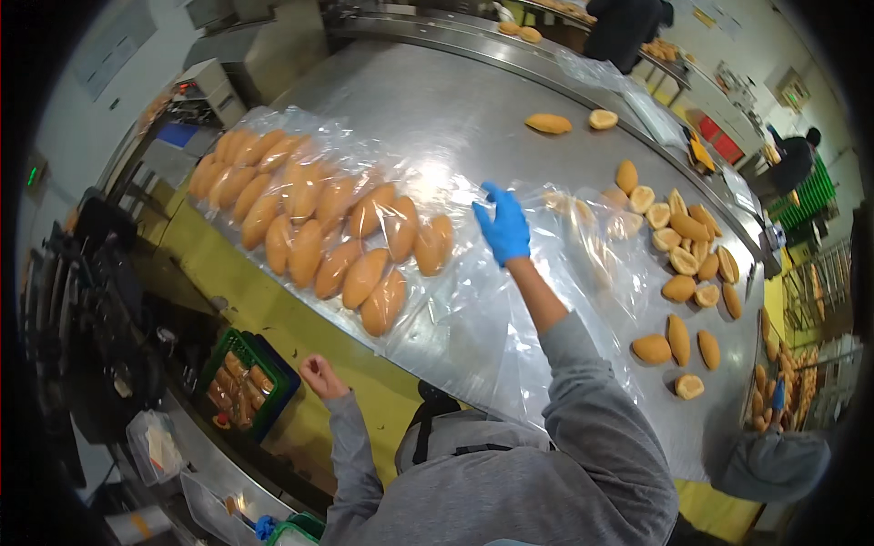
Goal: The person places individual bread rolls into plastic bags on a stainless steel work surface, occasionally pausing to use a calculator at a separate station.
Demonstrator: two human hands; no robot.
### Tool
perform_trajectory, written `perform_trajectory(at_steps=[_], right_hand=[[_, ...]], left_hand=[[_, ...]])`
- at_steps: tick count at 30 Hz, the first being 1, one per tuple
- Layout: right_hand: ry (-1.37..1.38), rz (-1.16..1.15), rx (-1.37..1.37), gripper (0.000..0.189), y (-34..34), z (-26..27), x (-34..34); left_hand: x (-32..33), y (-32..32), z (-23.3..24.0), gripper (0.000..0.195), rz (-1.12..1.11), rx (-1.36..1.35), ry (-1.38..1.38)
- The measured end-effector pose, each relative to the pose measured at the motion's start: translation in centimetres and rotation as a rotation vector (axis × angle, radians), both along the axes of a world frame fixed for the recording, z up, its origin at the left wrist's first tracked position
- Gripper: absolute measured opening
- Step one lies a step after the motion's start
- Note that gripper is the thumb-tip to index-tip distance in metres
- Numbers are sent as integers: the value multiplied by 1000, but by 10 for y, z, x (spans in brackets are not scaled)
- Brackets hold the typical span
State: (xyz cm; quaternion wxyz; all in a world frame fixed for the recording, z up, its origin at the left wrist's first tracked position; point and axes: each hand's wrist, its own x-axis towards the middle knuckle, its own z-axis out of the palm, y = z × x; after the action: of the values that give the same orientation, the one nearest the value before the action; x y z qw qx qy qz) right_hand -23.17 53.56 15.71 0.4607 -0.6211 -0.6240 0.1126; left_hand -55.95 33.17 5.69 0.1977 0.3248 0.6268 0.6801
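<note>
My right hand [504, 225], in a blue glove, is over the middle of the steel table [437, 89] with its fingers spread. It is beside and above a clear plastic bag [498, 307]; whether it touches the film cannot be told. To its left, oval bread rolls [305, 252] lie in rows in clear plastic bags. Loose rolls and cut bread pieces [683, 260] are scattered at the table's right side. My left hand [323, 376] is bare, off the table's near edge above the yellow floor, its fingers curled, with nothing visible in it.
Below left stands a green crate [235, 334] of wrapped bread near a metal counter. A metal rail [478, 51] runs along the table's far side. A co-worker in grey [775, 467] is at the lower right; people in dark clothing [618, 31] are farther back.
</note>
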Motion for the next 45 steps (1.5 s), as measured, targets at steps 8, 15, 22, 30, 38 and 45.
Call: perform_trajectory(at_steps=[8, 15, 22, 30, 38, 45], right_hand=[[-524, -264, -397, 56, -321, -75, 140], [-375, -478, -641, 63, -357, -83, 176], [-751, -261, -307, 70, -344, -71, 356], [-742, -179, -661, 90, -325, -67, 418], [-613, -41, -840, 88, -327, -34, 459], [747, 65, -656, 75, -325, -47, 436]], left_hand=[[163, -69, 12, 16, -1075, -60, 527], [316, -103, 9, 24, -1746, 124, 872], [385, -134, -47, 15, -1477, -41, 1062], [399, -139, -71, 21, -1144, -171, 1010], [414, -159, -32, 28, -1067, -157, 1092], [399, -163, -39, 17, -1064, -76, 914]])
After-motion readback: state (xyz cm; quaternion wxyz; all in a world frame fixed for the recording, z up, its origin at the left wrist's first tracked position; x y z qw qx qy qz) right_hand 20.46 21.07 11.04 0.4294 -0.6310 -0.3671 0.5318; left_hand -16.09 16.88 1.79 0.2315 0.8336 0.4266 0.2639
